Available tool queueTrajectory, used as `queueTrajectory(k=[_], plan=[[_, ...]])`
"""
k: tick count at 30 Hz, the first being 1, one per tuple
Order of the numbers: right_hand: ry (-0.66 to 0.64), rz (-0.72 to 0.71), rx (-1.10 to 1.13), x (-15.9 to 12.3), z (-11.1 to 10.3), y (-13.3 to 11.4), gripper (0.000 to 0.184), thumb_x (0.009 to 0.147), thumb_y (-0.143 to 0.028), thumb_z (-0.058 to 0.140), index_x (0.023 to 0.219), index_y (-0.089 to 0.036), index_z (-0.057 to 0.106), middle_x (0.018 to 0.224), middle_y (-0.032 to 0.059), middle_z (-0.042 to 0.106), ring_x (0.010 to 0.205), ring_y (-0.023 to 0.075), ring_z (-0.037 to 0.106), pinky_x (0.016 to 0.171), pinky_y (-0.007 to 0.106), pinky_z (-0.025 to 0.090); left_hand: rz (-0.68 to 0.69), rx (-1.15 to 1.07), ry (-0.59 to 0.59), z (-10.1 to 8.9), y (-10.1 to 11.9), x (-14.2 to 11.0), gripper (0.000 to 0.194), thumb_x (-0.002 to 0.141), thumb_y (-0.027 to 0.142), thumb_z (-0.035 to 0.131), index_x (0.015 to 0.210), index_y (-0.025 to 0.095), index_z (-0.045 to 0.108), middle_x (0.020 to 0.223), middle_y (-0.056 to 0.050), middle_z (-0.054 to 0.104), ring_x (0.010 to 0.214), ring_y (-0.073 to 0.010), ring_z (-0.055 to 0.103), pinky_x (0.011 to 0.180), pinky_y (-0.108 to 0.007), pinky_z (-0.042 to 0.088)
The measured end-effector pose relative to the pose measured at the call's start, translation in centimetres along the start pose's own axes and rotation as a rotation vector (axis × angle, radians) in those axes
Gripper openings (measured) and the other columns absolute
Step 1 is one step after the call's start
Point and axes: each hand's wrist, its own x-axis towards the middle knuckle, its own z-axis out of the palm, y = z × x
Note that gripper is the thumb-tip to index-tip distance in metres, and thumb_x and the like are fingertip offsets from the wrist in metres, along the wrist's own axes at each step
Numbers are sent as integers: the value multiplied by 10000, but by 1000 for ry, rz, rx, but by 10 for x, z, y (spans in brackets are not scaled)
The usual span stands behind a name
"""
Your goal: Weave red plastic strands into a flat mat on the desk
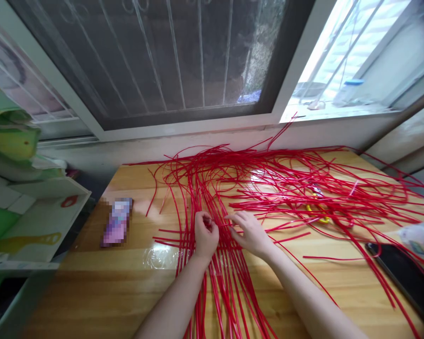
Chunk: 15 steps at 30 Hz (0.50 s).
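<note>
Long red plastic strips [212,162] run lengthwise down the wooden table [127,292], and a few shorter ones cross them left of my hands. My left hand [207,235] rests over this crossing area with its fingers curled in a pinch on a red strip; the fingertips are partly hidden. Just to its right, my right hand [250,231] hovers at the strips' right side, thumb and forefinger apart. Clear tape or film [160,257] lies beneath the strips and shows on the left.
A loose tangle of red strips covers the table's back and right, partly over yellow-handled scissors [316,214]. A pixelated rectangular item [117,223] lies left. A black phone [404,278] and a plastic bag [422,240] are at right. A window [187,61] stands behind.
</note>
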Motion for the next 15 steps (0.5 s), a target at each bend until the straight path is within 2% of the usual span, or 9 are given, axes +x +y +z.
queueTrajectory(k=[2,5,9,11,15], plan=[[-81,-16,15,2,10,-8,236,745,-187,498,969,-209,565,866,65,589,835,200,518,753,320,398,34,-58,7,-3,3,-1,164,712,128,477,811,194,365,786,-6,424,677,-96,469,615,-209,429],[-110,43,22,4,26,-12,142,789,-181,445,858,-188,569,811,61,598,784,181,541,709,288,404,66,-165,-11,-5,8,-2,172,751,215,505,848,192,364,857,-29,442,723,-100,495,651,-221,445],[-115,172,66,6,36,-6,274,869,-266,336,715,-183,547,701,51,601,649,162,553,600,258,393,30,-269,-129,-4,8,1,175,838,285,399,981,184,393,876,-44,492,762,-110,529,712,-253,457],[-114,226,102,8,36,-2,284,872,-283,327,721,-184,545,699,48,609,642,162,563,584,252,385,-24,-208,-166,-1,3,5,178,857,278,351,986,178,421,877,-50,514,777,-116,540,719,-263,459],[-116,303,158,16,34,4,191,838,-270,385,829,-182,554,764,50,629,701,170,582,597,248,380,-69,73,-237,7,-4,14,165,775,172,464,938,165,487,909,-57,529,786,-125,542,707,-257,458]])
